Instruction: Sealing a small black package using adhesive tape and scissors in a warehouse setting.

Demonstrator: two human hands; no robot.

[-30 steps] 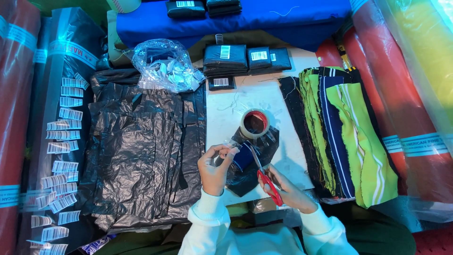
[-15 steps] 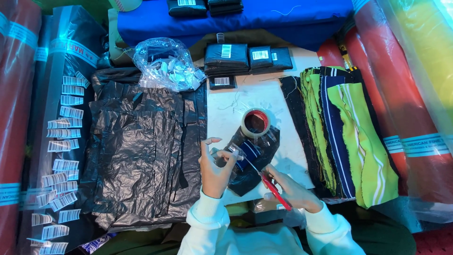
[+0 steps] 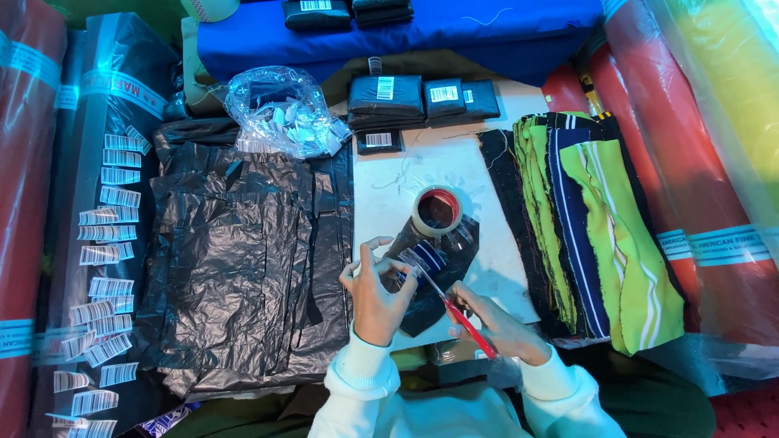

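The left hand (image 3: 375,296) pinched a clear tape strip (image 3: 410,258) just below the tape roll (image 3: 437,210). The right hand (image 3: 495,320) gripped red-handled scissors (image 3: 458,312), blades pointing up-left across the strip.

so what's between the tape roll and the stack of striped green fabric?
Head view: bare white tabletop lies between the tape roll and the striped fabric stack, with only the stack's black bottom layer edging in.

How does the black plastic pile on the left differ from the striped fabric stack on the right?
The black plastic pile is glossy, crinkled and one colour; the striped fabric stack is matt, with green, navy and white stripes. The plastic sprawls flat and loose; the fabric lies in neat overlapping layers. Both rest untouched beside the hands.
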